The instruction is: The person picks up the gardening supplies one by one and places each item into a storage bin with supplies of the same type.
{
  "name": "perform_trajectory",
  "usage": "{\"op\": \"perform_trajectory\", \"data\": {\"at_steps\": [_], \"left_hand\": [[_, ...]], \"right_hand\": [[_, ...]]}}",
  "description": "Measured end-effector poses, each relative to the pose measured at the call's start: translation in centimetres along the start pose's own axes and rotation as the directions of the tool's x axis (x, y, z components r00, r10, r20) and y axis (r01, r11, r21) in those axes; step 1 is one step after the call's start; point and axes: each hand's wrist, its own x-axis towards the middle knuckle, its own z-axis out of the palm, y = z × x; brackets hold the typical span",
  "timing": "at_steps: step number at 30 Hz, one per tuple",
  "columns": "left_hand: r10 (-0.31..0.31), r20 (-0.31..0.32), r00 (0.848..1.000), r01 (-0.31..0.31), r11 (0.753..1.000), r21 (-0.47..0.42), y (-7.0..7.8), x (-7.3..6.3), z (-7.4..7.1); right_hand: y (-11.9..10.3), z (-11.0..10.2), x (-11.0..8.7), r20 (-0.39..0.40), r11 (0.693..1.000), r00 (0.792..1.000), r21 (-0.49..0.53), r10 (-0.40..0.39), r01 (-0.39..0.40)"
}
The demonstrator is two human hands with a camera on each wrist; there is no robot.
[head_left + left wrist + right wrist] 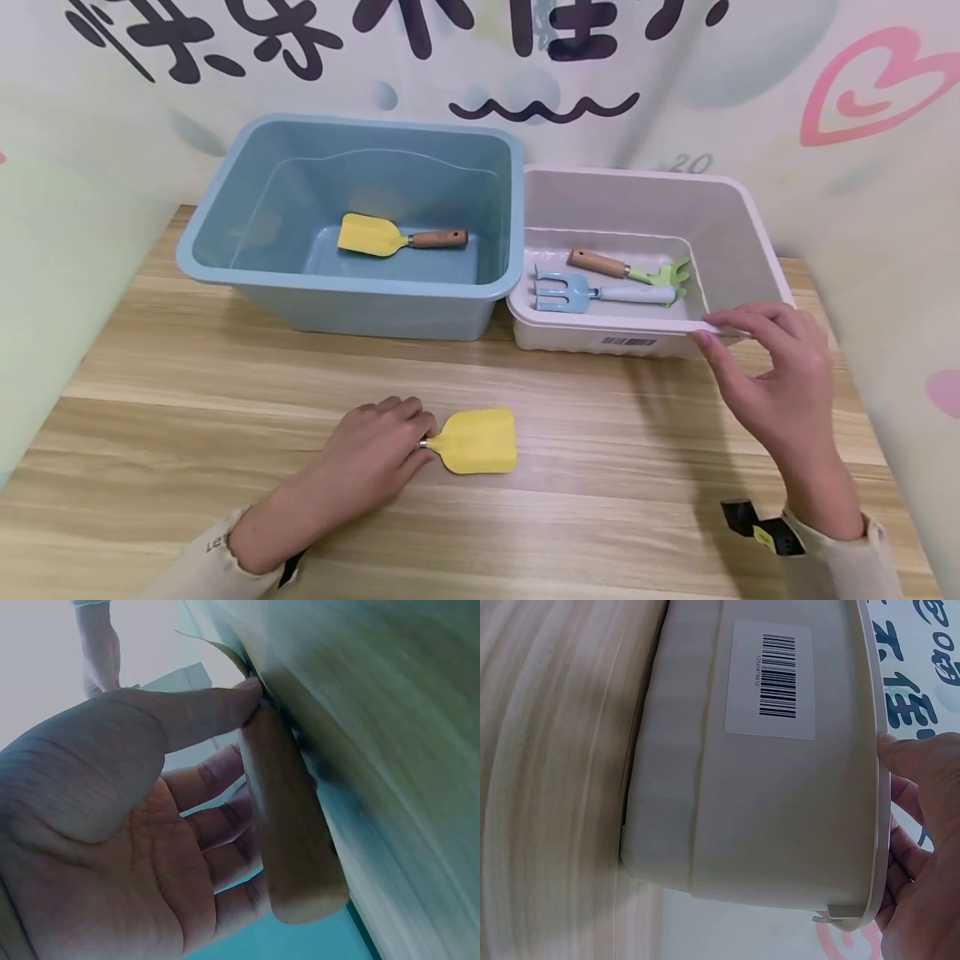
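Note:
A small yellow shovel [477,442] lies near the middle of the table, its blade pointing right. My left hand [378,446] grips its wooden handle [289,825]; in the left wrist view the thumb and fingers are on the handle close to the tabletop. On the right, my right hand [783,367] pinches the front rim of the white bin [660,200], thumb outside and fingers over the edge. Inside that bin lie a blue hand fork [566,293] and a green rake [600,262] with a wooden handle, partly overlapping.
Beside the white bin stands a larger blue bin [360,312], its rim touching or nearly touching it. Another yellow shovel [371,235] with a wooden handle lies on its floor. A printed cloth wall [420,92] rises right behind both bins.

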Motion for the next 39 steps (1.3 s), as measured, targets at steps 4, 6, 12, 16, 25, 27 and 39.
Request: {"op": "perform_trajectory", "data": {"at_steps": [4, 6, 12, 16, 25, 27, 39], "left_hand": [[0.004, -0.023, 1.000, -0.003, 1.000, 0.015, 0.1, 0.0, 0.1], [0.004, -0.028, 1.000, -0.004, 1.000, 0.017, 0.1, -0.1, 0.2], [0.015, -0.032, 0.999, -0.014, 1.000, 0.021, -0.1, 0.0, 0.3], [0.016, -0.021, 1.000, -0.015, 1.000, 0.025, -0.1, 0.1, 0.3], [0.041, -0.011, 0.999, -0.040, 0.996, 0.079, -0.4, 0.3, 0.5], [0.036, 0.003, 0.999, -0.037, 0.997, 0.074, -0.4, 0.3, 0.5], [0.021, -0.005, 1.000, -0.021, 1.000, -0.001, -1.0, 0.6, 0.3]], "right_hand": [[0.1, 0.0, 0.0, 0.005, 1.000, 1.000, -0.003, 0.003, -0.003], [0.2, 0.1, -0.1, 0.009, 1.000, 1.000, -0.006, 0.002, -0.002], [0.4, 0.1, -0.2, 0.009, 1.000, 1.000, -0.012, -0.001, 0.001], [0.4, 0.1, -0.2, 0.006, 1.000, 1.000, -0.018, 0.003, -0.003], [0.3, 0.2, -0.1, 0.005, 1.000, 1.000, -0.022, -0.002, 0.002], [0.2, 0.2, -0.1, 0.006, 1.000, 1.000, -0.022, -0.002, 0.002], [0.3, 0.0, -0.2, -0.001, 1.000, 1.000, -0.006, 0.007, -0.007]]}}
